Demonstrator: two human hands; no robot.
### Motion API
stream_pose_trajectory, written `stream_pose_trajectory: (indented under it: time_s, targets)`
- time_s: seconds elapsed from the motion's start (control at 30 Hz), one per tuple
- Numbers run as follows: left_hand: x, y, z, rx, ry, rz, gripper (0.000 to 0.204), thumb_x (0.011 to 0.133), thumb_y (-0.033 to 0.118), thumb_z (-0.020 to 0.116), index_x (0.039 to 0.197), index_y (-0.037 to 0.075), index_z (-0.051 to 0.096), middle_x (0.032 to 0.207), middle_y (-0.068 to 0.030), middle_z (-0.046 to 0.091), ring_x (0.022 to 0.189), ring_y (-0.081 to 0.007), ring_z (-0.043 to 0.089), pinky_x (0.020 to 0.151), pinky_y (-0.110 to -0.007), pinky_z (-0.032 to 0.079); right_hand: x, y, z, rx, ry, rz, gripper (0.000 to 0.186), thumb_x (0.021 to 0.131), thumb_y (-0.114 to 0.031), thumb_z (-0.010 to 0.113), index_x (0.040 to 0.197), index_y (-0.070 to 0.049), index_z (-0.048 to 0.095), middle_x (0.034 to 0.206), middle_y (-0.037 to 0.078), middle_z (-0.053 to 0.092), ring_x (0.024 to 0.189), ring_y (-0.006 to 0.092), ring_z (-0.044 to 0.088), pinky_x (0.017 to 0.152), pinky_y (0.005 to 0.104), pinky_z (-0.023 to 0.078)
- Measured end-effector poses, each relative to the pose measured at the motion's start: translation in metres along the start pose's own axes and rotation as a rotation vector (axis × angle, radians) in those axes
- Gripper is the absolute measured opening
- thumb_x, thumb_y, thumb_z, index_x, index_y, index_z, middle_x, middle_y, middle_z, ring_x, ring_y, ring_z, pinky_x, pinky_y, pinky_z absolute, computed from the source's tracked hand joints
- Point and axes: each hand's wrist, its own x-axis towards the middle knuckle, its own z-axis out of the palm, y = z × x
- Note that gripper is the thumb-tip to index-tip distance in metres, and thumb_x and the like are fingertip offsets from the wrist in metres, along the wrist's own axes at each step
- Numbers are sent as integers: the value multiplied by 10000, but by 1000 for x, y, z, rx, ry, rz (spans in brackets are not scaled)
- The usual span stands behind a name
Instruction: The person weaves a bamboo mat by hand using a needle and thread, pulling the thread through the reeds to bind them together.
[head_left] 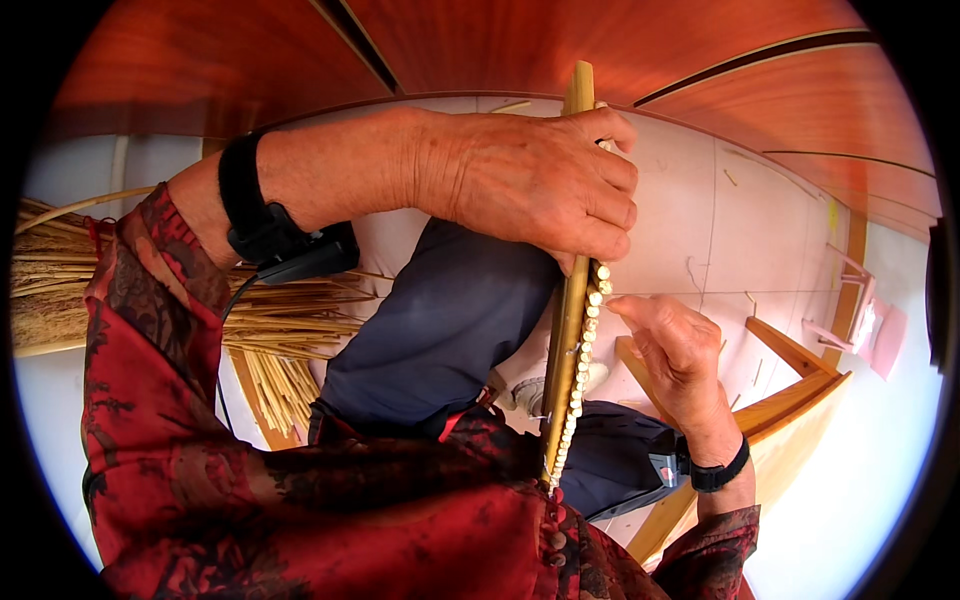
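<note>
My left hand (555, 185) is closed over the upper part of a long upright yellow wooden or bamboo strip (557, 400), held in front of my body. A row of short, pale cut stalk ends (578, 386) runs along the strip's right side. My right hand (670, 350) is beside that row, fingers curled and fingertips at the stalk ends; whatever it holds, if anything, is too small to name. The strip's lower end reaches my red patterned shirt, and my dark-trousered legs lie beneath.
Bundles of long straw stalks (55, 280) lie at the left. A wooden frame (795, 410) stands at the right, with a small pink stool-like object (865, 325) beyond. Red-brown wooden panels (510, 45) border the tiled floor (755, 240), where loose stalk pieces are scattered.
</note>
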Motion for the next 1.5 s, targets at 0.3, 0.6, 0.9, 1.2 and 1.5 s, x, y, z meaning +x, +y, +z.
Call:
stream_pose_trajectory:
  time_s: [0.3, 0.6, 0.9, 1.2, 1.5]
  targets:
    - [-1, 1, 1, 13, 7, -2, 272, 746, 183, 676, 985, 72, 609, 921, -14, 592, 946, -204, 570, 988, -495, 359, 1, 1, -1, -10, -10, -9, 322, 773, 106, 623, 1050, -56, 638, 659, 75, 514, 570, 220, 562, 526, 307, 454]
    - [0, -3, 2, 53, 3, 19, 239, 759, 173, 662, 970, 76, 607, 914, -15, 589, 936, -207, 568, 974, -489, 369, 4, 1, -3, 21, -27, 19, 328, 771, 111, 623, 1049, -61, 639, 663, 80, 508, 576, 227, 562, 530, 312, 456]
    - [7, -2, -2, 75, -32, -16, 196, 760, 164, 658, 924, 80, 590, 855, -8, 554, 890, -194, 559, 956, -463, 376, 13, -12, -2, 15, -44, 24, 250, 788, 95, 637, 1004, -29, 632, 721, 104, 563, 625, 257, 592, 561, 321, 471]
    - [14, -11, 0, 60, -15, 33, 164, 758, 167, 652, 871, 79, 572, 795, -2, 530, 828, -189, 552, 910, -425, 391, 14, -13, -2, 13, -51, 131, 132, 859, 34, 632, 959, -31, 575, 797, 137, 615, 681, 316, 617, 606, 328, 491]
    - [16, -9, 6, -86, 227, 52, 153, 761, 183, 650, 853, 89, 572, 790, 3, 542, 827, -187, 558, 906, -423, 384, 11, -25, 1, 187, -52, 388, 198, 906, 2, 574, 1082, -16, 486, 642, 122, 528, 563, 242, 559, 541, 308, 451]
